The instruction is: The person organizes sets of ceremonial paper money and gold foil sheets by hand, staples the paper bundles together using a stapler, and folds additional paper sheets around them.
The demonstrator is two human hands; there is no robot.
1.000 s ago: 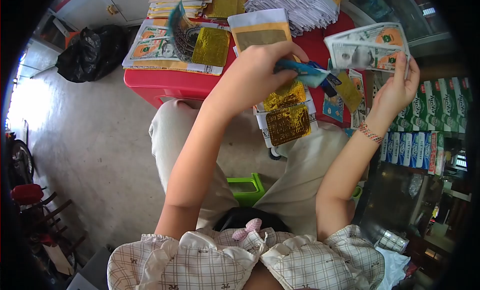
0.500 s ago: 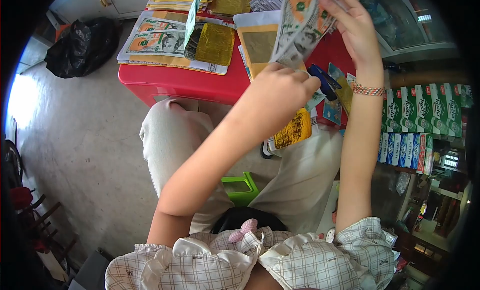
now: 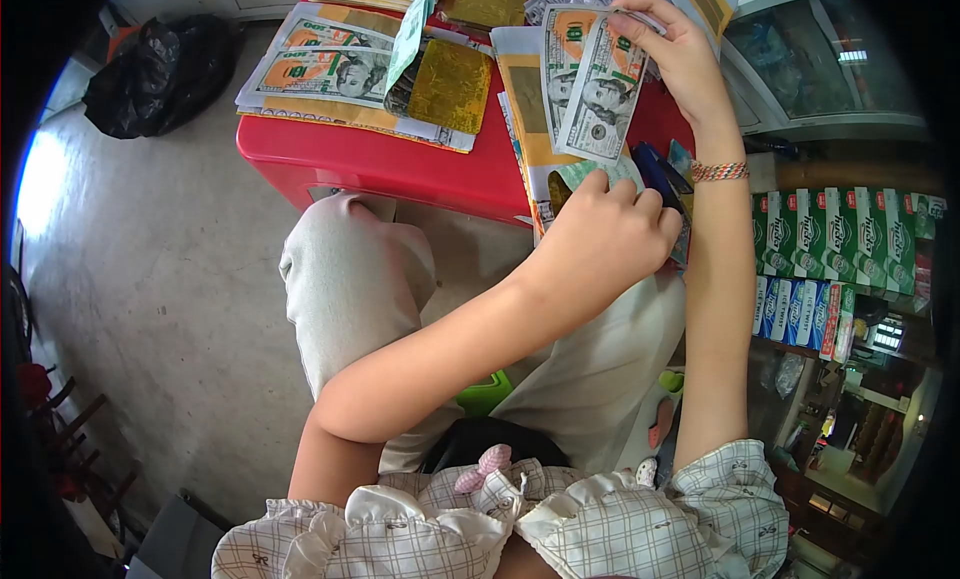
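Two printed hundred-dollar notes, fanned apart, are pinched at their top edge by my right hand. They hang over an open brown-and-white paper stack on the red table. My left hand is closed just below the notes, knuckles up, at the table's near edge. A pale green note shows right behind its knuckles. Its fingertips are hidden, so I cannot tell what they grip. Beside the hand lies a dark blue object, possibly a stapler.
Left on the table is another paper stack with dollar notes, a gold foil sheet and an upright green note. More gold sheets and paper bundles lie behind. Green boxes stand at right; a black bag sits on the floor.
My right hand has lowered slightly and the notes now spread as two. My left hand has moved down and right, away from them, and covers the gold sheet that showed near my lap.
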